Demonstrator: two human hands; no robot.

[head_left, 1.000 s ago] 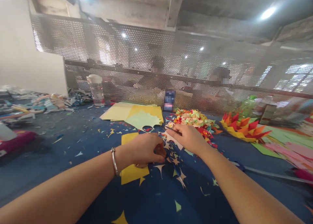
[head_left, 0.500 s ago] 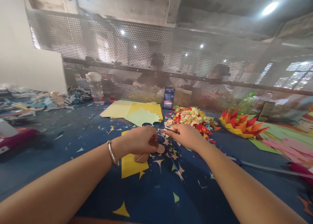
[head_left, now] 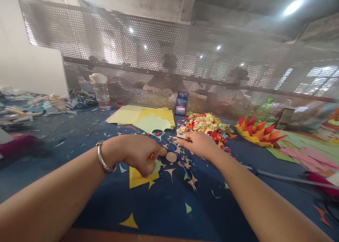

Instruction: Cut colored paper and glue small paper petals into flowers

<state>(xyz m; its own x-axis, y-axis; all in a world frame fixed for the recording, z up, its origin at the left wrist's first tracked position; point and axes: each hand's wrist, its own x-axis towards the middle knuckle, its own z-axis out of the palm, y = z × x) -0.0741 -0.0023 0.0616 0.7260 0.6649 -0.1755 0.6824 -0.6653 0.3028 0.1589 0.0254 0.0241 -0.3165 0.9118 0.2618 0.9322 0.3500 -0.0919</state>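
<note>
My left hand is closed, with its fingertips pinched over a square of yellow paper. What they pinch is mostly hidden. A pale green paper disc shows right beside these fingertips. Two tan paper discs lie close by, the nearer one flat on the blue table. My right hand rests low over the paper scraps, thumb stretched out to the left and the other fingers loosely bent. I see nothing held in it. Just beyond it is a heap of small folded paper flowers.
Yellow and pale green sheets lie behind my left hand. A phone stands against the perforated screen. To the left is a lidded cup. An orange-and-red paper piece sits at the right, near a green bottle.
My left hand has moved left and toward me, and its wrist has turned. Tan discs beside it are now uncovered. My right hand stays almost in place; the view has shifted slightly.
</note>
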